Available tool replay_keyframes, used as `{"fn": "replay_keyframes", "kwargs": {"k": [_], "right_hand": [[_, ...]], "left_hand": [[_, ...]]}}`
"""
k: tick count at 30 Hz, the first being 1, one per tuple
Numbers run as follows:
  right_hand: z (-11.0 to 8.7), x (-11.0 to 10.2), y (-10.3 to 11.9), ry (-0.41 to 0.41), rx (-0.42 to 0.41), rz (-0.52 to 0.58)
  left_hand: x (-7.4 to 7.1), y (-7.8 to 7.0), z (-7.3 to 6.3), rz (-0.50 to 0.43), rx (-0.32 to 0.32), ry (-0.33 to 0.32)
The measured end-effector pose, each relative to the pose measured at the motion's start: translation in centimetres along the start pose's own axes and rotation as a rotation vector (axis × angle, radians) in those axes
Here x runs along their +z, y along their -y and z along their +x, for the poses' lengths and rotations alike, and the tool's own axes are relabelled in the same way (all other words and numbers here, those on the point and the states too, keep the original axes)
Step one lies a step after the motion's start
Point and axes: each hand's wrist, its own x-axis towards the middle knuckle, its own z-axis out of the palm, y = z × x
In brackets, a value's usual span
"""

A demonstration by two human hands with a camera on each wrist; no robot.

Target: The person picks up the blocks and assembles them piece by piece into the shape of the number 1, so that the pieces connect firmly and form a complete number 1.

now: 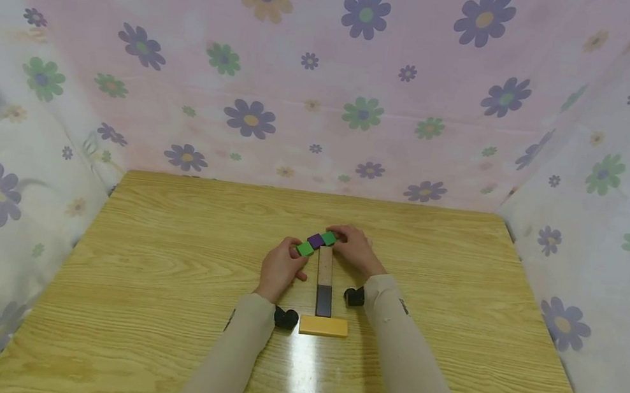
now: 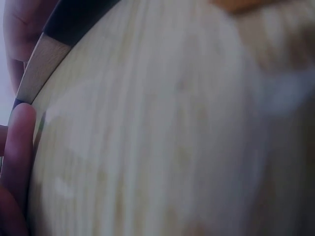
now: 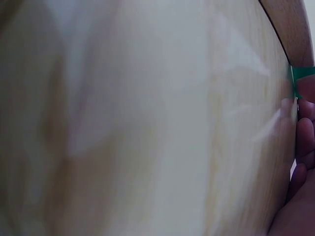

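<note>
In the head view a slanting row of small blocks lies at the far end of a wooden block (image 1: 325,266): a light green block (image 1: 305,248), a purple block (image 1: 316,241) and a darker green block (image 1: 328,239). My left hand (image 1: 279,271) pinches the light green one at the row's left end. At the other end my right hand (image 1: 354,249) grips the darker green block, whose edge (image 3: 302,73) also shows beside the fingers in the right wrist view. Below the wooden block a black block (image 1: 324,301) continues the line, down to a yellow bar (image 1: 323,327) lying crosswise.
All this stands on a wood-grain table (image 1: 173,233). Flower-patterned cloth (image 1: 320,88) rises behind the table and at both sides. A black wrist camera (image 1: 286,318) hangs by the left sleeve, another black wrist camera (image 1: 354,297) by the right.
</note>
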Motion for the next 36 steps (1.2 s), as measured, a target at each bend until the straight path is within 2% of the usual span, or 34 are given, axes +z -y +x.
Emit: {"fn": "replay_keyframes", "kwargs": {"k": [5, 14, 23, 31, 36], "right_hand": [[-0.1, 0.0, -0.1, -0.006, 0.009, -0.018], [0.1, 0.0, -0.4, -0.009, 0.002, -0.025], [0.0, -0.1, -0.8, -0.011, 0.021, -0.040], [-0.2, -0.1, -1.1, -0.026, 0.023, -0.038], [-0.5, -0.2, -1.3, -0.027, 0.020, 0.019]], "left_hand": [[0.1, -0.1, 0.0, 0.037, 0.002, -0.008], [0.2, -0.4, -0.1, 0.029, 0.011, -0.003], [0.5, -0.5, -0.2, 0.063, 0.016, 0.002], [0.7, -0.4, -0.1, 0.035, 0.016, 0.018], [0.8, -0.1, 0.0, -0.006, 0.018, 0.042]]}}
